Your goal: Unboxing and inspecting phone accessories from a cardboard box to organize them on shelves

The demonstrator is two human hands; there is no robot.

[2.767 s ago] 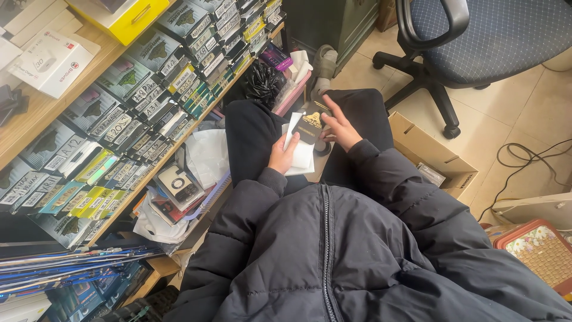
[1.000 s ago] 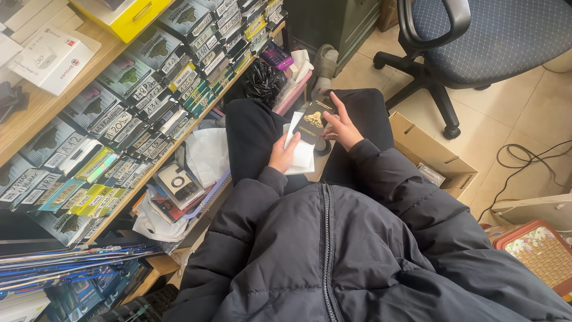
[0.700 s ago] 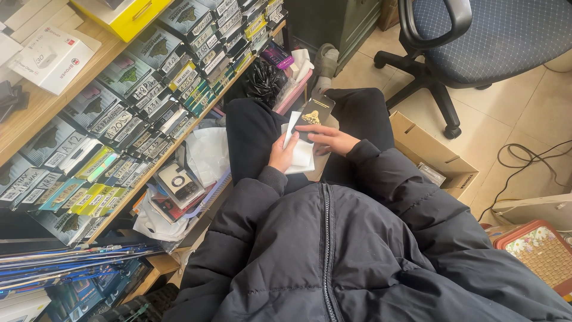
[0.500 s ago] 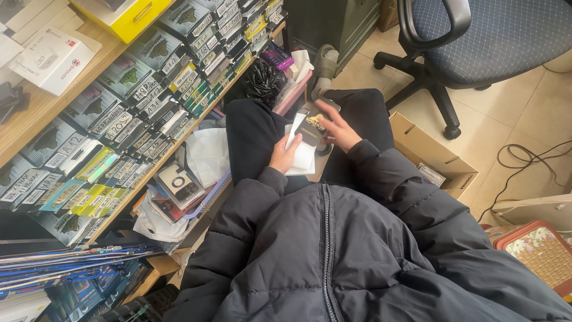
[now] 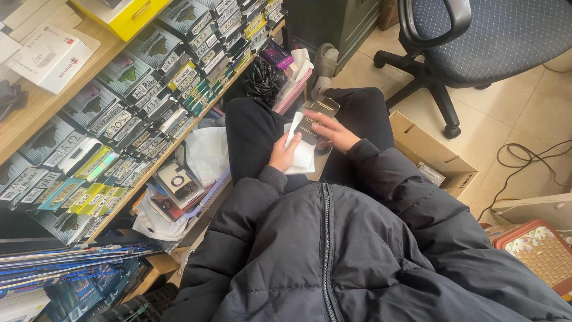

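I sit with my legs in black trousers and a black puffer jacket. My left hand [image 5: 282,157] holds a small stack of flat white packets [image 5: 301,154] over my lap. My right hand [image 5: 333,130] rests its fingers on a small dark packet [image 5: 308,126] at the top of that stack. Another dark flat packet [image 5: 322,107] lies just beyond, between my knees.
A wooden shelf [image 5: 53,104] on the left holds rows of several boxed packets [image 5: 149,89]. Loose packets and plastic bags [image 5: 179,185] lie below it. An open cardboard box [image 5: 429,152] stands at my right, an office chair [image 5: 476,42] behind it, a cable [image 5: 524,161] on the tiled floor.
My right hand has shifted over the stack, sliding fingers across the dark packet and back. The left hand stayed in place holding the white packets.
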